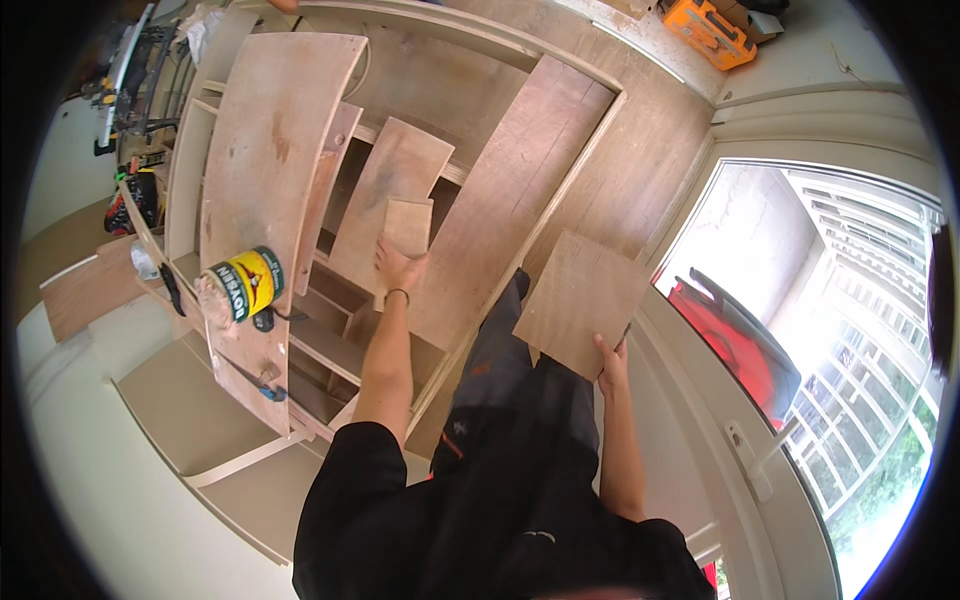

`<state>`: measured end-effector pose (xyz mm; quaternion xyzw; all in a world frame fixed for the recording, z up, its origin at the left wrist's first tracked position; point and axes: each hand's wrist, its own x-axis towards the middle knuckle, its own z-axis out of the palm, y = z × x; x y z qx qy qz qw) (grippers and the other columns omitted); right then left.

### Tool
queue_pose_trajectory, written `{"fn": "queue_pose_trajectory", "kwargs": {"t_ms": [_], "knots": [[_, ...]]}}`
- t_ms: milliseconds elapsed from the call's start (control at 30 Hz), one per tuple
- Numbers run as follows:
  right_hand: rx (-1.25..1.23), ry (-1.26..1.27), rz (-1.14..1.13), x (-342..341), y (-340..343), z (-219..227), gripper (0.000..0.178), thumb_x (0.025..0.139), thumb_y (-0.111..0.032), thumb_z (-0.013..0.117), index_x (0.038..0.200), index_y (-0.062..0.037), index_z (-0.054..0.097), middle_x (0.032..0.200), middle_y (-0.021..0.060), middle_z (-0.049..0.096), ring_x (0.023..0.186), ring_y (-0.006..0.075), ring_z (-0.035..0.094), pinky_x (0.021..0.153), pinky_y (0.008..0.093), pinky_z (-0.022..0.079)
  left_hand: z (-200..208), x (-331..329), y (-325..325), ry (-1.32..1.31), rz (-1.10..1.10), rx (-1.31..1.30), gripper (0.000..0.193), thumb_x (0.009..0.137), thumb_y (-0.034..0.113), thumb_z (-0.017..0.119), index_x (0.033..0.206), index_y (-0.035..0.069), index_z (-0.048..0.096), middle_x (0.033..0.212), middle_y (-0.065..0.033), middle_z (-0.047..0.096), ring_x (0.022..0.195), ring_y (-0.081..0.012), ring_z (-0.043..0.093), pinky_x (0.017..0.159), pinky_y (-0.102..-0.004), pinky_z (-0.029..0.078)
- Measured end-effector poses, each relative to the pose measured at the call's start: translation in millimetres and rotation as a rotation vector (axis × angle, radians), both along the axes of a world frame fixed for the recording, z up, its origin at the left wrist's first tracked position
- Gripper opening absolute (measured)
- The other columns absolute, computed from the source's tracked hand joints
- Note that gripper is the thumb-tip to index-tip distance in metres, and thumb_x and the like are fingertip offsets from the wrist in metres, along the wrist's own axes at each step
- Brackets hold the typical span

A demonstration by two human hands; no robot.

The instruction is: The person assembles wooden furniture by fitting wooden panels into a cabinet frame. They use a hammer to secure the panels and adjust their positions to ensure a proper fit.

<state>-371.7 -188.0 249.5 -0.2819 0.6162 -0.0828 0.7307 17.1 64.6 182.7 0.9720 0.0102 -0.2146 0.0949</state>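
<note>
My left hand (398,268) is closed on a small pale wooden block (408,225), gripped at its near end above the lying cabinet frame. Under it, a longer plywood panel (385,185) rests across the cabinet; I cannot tell if the block touches it. My right hand (612,362) grips a larger, nearly square plywood panel (585,300) by its near right edge. That panel is held beside my right leg, between the cabinet and the door. A thin wooden point shows below its lower edge.
To the left, a long board (275,150) carries a yellow-and-green labelled can (250,282) smeared with filler and a blue-handled scraper (262,380). A wide panel (520,190) lies on the cabinet's right. An orange case (708,35) sits far right, near a glazed door (740,440).
</note>
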Motion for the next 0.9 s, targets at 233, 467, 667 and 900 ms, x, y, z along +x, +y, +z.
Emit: {"fn": "queue_pose_trajectory", "kwargs": {"t_ms": [233,467,667,900], "knots": [[0.162,-0.093,-0.152,53,17,-94,0.066,0.093,-0.006,0.067,0.149,-0.0067,0.032,0.146,0.0130,0.046,0.133,0.0285,0.046,0.110,0.0429,0.041,-82,101,2,-0.076,-0.115,0.005,0.118,0.061,0.038,0.090,0.150,-0.001,0.022,0.146,-0.0240,0.037,0.136,-0.0433,0.033,0.114,-0.0532,0.027],[0.174,-0.203,-0.160,110,8,-164,0.063,0.093,-0.008,0.068,0.148,-0.0106,0.036,0.144,0.0073,0.048,0.133,0.0246,0.046,0.109,0.0439,0.041,-126,128,6,-0.021,-0.216,-0.087,0.124,0.062,0.042,0.090,0.152,-0.002,0.017,0.144,-0.0285,0.034,0.135,-0.0458,0.032,0.114,-0.0515,0.026],[0.173,-0.198,-0.127,112,0,-176,0.055,0.092,-0.008,0.069,0.140,-0.0069,0.044,0.139,0.0082,0.054,0.125,0.0223,0.054,0.104,0.0397,0.045,-110,99,-9,-0.288,-0.341,-0.009,0.107,0.075,0.050,0.079,0.149,-0.003,0.024,0.135,-0.0266,0.043,0.127,-0.0433,0.039,0.109,-0.0510,0.031],[-0.074,0.138,-0.057,115,3,-196,0.052,0.076,-0.019,0.085,0.109,-0.0035,0.047,0.102,0.0057,0.057,0.092,0.0166,0.057,0.081,0.0322,0.049,-103,-22,-112,-0.077,-0.315,-0.526,0.060,0.100,0.044,0.051,0.134,-0.005,0.043,0.128,-0.0253,0.050,0.118,-0.0393,0.049,0.104,-0.0495,0.039]]}}
